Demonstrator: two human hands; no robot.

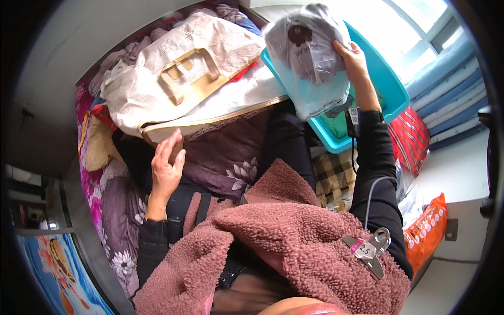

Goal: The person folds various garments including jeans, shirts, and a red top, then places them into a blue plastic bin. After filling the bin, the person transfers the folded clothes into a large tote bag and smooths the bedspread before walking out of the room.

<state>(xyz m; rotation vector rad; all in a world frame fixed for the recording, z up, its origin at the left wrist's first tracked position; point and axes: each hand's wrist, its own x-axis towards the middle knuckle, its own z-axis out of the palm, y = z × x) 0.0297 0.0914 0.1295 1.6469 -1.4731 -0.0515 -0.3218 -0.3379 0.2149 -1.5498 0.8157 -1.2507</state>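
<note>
My right hand grips the edge of a clear plastic bag with a folded grey item inside. Dark printing marks the bag, which is held above a turquoise plastic tub. Green and grey cloth shows in the tub, partly hidden by the bag and my arm. On the other side, my left hand holds nothing, its thumb apart from the fingers, beside the near corner of a large beige zippered bag. That bag lies on its side with tan handles, its zip edge facing me.
A purple floral bedcover spreads beneath the bag and around my legs. Near the tub are a checked cloth and a red striped bundle. An orange package stands by the right wall. Blue curtains hang beside the window.
</note>
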